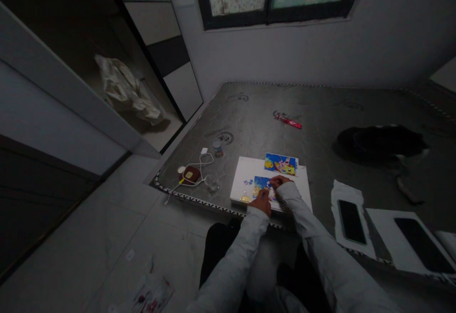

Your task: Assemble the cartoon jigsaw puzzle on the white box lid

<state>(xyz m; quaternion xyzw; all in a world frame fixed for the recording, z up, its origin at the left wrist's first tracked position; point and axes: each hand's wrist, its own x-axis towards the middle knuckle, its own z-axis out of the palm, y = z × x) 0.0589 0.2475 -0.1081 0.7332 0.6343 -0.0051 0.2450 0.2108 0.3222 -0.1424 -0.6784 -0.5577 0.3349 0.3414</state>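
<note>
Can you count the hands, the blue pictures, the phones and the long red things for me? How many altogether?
Hands: bare left hand, bare right hand = 2
Blue pictures: rectangular blue cartoon card, blue picture partly hidden by the hands = 2
Phones: dark rectangular phone, second dark phone farther right = 2
Long red things: narrow red object = 1
Total: 7

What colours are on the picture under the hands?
The picture shows blue with some yellow, seen best in the head view.
</note>
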